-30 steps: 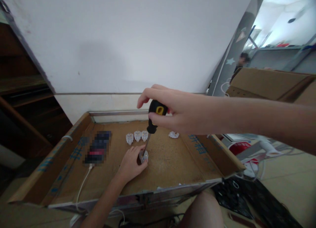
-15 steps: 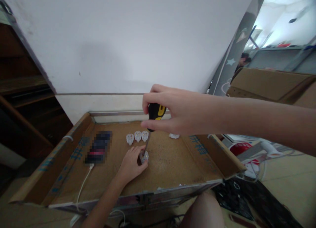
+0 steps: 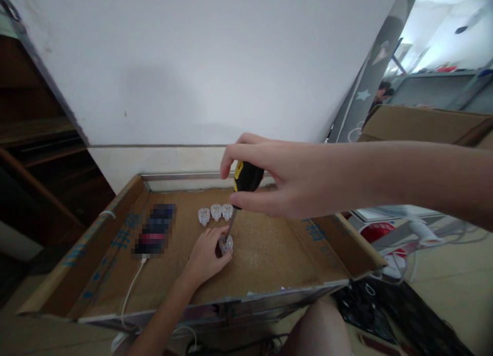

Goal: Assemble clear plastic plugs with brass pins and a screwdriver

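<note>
Head | left grip point(image 3: 204, 254) pinching clear plastic piece point(image 3: 228, 245) | right grip point(image 3: 281, 171) holding black-yellow screwdriver point(image 3: 249, 178)

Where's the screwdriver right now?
The screwdriver is mid-picture in the head view, in the right hand, its shaft slanting down to the clear piece in the left hand.

A sheet of brown cardboard point(image 3: 265, 258) printed with blue characters point(image 3: 318, 232) covers the low table, its left side point(image 3: 80, 243) and right side point(image 3: 358, 248) folded up into walls. Toward the left lies a dark, blurred phone point(image 3: 154, 230), a white cable point(image 3: 133, 279) running from its near end to the front edge. Three clear plugs point(image 3: 216, 212) stand in a row toward the back, the left one slightly apart; a fourth clear plug point(image 3: 228, 245) sits nearer the front.
</note>
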The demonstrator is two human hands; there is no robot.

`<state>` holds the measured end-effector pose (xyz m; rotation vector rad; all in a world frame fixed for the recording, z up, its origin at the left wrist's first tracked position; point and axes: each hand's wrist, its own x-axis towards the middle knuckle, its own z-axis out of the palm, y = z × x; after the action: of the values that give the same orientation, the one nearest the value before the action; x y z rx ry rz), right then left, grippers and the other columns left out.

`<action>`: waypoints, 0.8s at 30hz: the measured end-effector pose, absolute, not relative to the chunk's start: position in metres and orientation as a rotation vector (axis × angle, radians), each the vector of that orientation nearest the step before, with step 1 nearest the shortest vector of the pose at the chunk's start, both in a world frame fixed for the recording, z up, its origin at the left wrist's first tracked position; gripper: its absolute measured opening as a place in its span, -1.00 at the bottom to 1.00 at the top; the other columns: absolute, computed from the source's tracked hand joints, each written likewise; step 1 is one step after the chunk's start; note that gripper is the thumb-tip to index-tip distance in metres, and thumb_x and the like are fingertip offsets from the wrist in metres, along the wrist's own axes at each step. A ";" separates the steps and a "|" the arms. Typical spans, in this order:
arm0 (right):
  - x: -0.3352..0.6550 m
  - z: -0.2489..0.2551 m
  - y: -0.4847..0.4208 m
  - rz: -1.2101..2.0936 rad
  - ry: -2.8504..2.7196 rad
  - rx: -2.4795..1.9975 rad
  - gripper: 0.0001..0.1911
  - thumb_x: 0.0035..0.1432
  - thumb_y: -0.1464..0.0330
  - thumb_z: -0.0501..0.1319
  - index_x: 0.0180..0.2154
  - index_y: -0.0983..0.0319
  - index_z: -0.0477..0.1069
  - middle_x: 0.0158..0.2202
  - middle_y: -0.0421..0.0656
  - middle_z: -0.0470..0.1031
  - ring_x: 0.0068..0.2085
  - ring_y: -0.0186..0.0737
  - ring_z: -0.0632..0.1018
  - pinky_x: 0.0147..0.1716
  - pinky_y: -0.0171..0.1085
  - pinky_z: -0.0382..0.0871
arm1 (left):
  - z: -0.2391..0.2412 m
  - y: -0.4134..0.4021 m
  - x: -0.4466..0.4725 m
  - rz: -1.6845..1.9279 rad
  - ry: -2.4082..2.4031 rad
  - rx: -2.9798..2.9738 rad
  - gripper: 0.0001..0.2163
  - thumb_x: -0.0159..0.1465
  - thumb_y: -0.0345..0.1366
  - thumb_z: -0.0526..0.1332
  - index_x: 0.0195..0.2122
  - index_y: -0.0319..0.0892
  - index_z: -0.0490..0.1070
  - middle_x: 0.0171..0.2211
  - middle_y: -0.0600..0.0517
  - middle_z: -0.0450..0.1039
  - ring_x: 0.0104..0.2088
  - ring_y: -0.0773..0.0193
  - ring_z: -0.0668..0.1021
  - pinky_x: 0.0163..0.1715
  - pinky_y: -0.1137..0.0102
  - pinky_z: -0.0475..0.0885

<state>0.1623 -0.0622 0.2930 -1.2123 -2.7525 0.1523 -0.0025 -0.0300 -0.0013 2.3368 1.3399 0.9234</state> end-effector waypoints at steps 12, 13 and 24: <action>0.165 0.280 -0.060 -0.124 -2.678 -1.121 -0.71 0.21 0.31 0.05 -0.04 0.24 0.26 -0.25 -0.13 0.45 -0.41 -0.33 0.43 -0.40 -0.33 0.22 | -0.003 -0.032 -0.003 0.888 1.371 2.276 -0.58 0.12 -0.32 0.16 0.04 -0.13 0.31 -0.13 -0.08 0.43 -0.12 0.10 0.46 -0.07 0.19 0.36; 0.166 0.281 -0.060 0.000 -2.705 -1.100 -0.69 0.20 0.34 0.04 -0.01 0.22 0.24 -0.22 -0.14 0.44 -0.44 -0.37 0.41 -0.42 -0.34 0.22 | -0.003 -0.032 -0.003 0.882 1.370 2.274 -0.58 0.12 -0.31 0.16 0.04 -0.13 0.31 -0.12 -0.08 0.43 -0.11 0.09 0.46 -0.07 0.18 0.35; 0.165 0.283 -0.064 0.075 -2.776 -1.051 -0.65 0.23 0.28 0.04 0.05 0.17 0.18 -0.21 -0.16 0.47 -0.44 -0.37 0.42 -0.42 -0.34 0.24 | 0.001 -0.031 -0.001 0.830 1.386 2.262 -0.56 0.11 -0.32 0.16 0.05 -0.15 0.30 -0.13 -0.08 0.44 -0.13 0.09 0.46 -0.07 0.18 0.35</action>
<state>0.1649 -0.0639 0.2826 -1.0506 -2.7759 0.0748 -0.0014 -0.0312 0.0007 2.2617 1.3855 0.8300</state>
